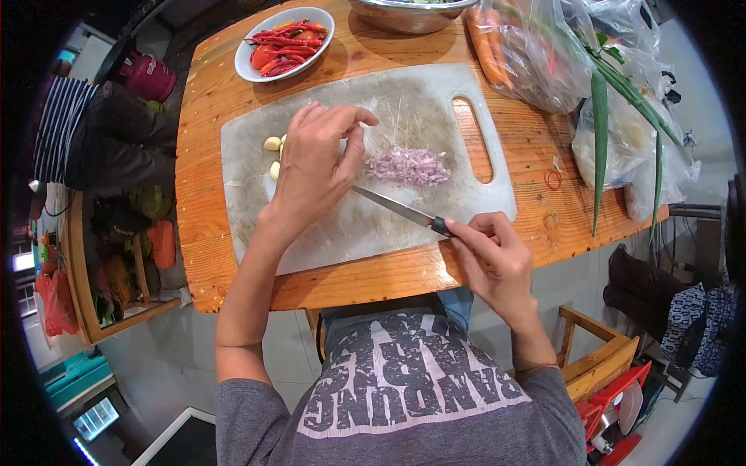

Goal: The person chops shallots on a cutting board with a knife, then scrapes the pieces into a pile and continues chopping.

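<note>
My left hand (315, 159) is raised over the cutting board (256, 225), its thumb and bent index finger apart with nothing visible between them. The other fingers are partly hidden behind it. In my right hand (497, 260) is a knife (396, 206), gripped by its dark handle near the board's front edge. Its blade points up and left, the tip beside my left wrist. Finely chopped shallot (408, 167) lies in a purple-white heap beyond the blade. Peeled garlic cloves (272, 144) sit left of my left hand, partly covered by it.
A white bowl of red chillies and tomatoes (242, 58) stands at the back left of the wooden table (206, 233). Behind the board is a metal bowl (412, 19). Plastic bags with carrots (489, 46) and green scallion leaves (600, 147) lie on the right, near a red rubber band (552, 179).
</note>
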### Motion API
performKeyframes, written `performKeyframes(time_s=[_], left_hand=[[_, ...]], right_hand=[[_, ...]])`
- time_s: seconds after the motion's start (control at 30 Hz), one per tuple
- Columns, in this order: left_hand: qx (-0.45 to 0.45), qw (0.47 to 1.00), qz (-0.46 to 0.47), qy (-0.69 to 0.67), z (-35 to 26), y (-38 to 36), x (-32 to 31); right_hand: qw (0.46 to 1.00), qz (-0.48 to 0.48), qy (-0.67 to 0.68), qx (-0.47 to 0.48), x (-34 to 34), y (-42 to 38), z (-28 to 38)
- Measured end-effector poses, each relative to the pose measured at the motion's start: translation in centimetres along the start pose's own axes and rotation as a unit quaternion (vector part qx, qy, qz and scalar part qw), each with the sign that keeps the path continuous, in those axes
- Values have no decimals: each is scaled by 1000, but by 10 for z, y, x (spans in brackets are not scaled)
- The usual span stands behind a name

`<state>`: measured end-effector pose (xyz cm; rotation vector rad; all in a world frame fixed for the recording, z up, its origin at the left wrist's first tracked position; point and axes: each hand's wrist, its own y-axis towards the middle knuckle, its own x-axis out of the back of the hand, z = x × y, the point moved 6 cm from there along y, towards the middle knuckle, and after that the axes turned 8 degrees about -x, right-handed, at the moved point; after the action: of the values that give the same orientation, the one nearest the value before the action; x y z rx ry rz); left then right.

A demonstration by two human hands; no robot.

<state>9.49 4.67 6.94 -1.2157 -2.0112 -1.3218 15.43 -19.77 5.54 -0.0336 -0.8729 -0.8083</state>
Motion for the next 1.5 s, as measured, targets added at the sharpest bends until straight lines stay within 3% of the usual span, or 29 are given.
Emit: performKeyframes(time_s=[0.6, 0.9, 1.2, 1.3, 1.4, 1.5], left_hand=[[-39, 999, 35, -5, -6, 0, -4], [-161, 982, 41, 94, -48, -7, -17], [-118, 977, 89, 150, -31, -26, -19], [-96, 985, 87, 111, -33, -26, -15], [-97, 993, 40, 57, -29, -26, -16], [-114, 993, 12, 41, -21, -24, -17]], right_hand=[[992, -105, -27, -67, 32, -16, -15], [980, -109, -138, 95, 47, 2, -8], [971, -143, -161, 104, 56, -1, -8], [976, -135, -148, 90, 62, -5, -15], [990, -119, -12, -72, 66, -8, -37], [985, -95, 66, -127, 58, -9, -53]])
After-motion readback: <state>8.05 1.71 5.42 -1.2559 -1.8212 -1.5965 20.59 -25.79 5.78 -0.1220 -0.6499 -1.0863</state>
